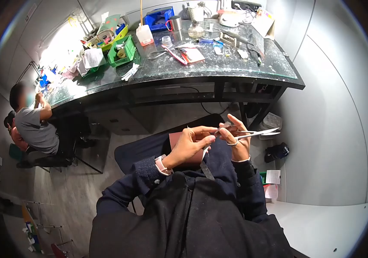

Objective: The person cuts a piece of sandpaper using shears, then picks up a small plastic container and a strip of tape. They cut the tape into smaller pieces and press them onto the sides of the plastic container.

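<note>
My right hand (235,139) holds a pair of metal scissors (259,133), fingers through the handles, blades pointing right. My left hand (191,145) pinches a thin grey strip (206,168) that hangs down from the fingers toward my lap. The two hands meet close together in front of my chest. A pinkish flat piece (176,139) lies on my lap behind the left hand. A watch sits on my left wrist.
A dark cluttered worktable (218,71) stands ahead with green bins (123,50), a blue box (158,18), a metal cup (175,22) and tools. A person in a grey shirt (35,127) sits at the left. A black bag (277,151) lies on the floor.
</note>
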{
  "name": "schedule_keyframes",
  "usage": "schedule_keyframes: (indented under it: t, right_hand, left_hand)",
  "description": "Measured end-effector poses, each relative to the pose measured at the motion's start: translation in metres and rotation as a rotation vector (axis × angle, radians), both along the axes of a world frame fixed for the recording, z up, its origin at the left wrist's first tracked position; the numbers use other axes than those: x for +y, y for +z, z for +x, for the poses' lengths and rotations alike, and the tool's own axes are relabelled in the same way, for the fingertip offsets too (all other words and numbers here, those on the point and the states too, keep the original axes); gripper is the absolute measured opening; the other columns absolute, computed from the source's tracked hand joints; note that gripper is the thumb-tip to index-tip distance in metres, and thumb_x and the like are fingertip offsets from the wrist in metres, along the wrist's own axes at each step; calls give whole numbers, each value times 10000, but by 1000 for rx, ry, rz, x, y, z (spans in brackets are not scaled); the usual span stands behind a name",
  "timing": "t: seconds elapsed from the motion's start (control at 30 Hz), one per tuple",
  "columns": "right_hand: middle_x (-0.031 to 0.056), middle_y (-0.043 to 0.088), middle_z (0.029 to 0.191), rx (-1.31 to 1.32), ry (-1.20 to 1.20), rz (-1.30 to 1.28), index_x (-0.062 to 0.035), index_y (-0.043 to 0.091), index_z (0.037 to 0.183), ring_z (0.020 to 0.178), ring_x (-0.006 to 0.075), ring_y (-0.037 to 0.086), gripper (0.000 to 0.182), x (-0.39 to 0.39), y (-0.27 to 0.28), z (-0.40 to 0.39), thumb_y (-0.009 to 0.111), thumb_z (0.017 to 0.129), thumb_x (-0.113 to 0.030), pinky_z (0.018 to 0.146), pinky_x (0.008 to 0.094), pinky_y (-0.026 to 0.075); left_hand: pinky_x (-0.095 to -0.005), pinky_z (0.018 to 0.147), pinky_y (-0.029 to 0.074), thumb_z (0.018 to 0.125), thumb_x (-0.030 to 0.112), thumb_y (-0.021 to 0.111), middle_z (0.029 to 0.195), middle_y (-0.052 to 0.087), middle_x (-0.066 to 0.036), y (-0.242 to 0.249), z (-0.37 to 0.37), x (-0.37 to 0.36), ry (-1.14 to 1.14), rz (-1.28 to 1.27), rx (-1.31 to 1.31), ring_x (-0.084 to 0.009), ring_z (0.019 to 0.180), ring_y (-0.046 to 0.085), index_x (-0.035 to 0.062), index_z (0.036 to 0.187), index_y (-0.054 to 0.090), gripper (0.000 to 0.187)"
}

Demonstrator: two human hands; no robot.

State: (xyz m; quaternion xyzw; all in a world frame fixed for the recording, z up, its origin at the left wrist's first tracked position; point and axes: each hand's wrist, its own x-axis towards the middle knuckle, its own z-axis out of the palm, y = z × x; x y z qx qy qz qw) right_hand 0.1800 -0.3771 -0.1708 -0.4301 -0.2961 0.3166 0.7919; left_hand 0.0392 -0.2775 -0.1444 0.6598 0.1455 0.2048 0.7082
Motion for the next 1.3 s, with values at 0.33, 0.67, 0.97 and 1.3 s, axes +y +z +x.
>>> schedule_keyframes:
  t: [0.33,0.67,0.97,1.3]
  right_hand:
    - [46,634,740,-152,6,-150,-2,616,1032,651,78,585,366,-7,-12,11,776,708,-56,580,176,430]
    - [101,670,796,-145,104,-185,13,598,956,709,140,650,258,-13,-22,14,736,742,-27,653,214,512]
    - [52,641,754,-150,86,-197,-17,599,940,657,95,608,256,-10,-23,11,747,732,-25,585,190,461]
    - [60,646,756,-165,65,-218,1,600,944,661,92,604,246,-13,-21,11,745,747,-28,600,179,458]
  left_hand:
    - [-234,713,487,899,144,589,871,665,-57,8,-5,40,54,190,10,-94,811,599,-9,925,671,175]
    - [-374,727,495,742,189,717,838,663,-187,25,-71,320,969,1237,332,-315,777,643,11,854,705,210]
    - [-449,730,465,796,126,631,770,594,-177,-1,-56,316,939,1422,399,-366,796,582,5,762,655,128]
    - [-444,712,489,845,94,546,855,638,-225,16,-57,321,1001,1421,324,-365,808,620,-12,983,645,200]
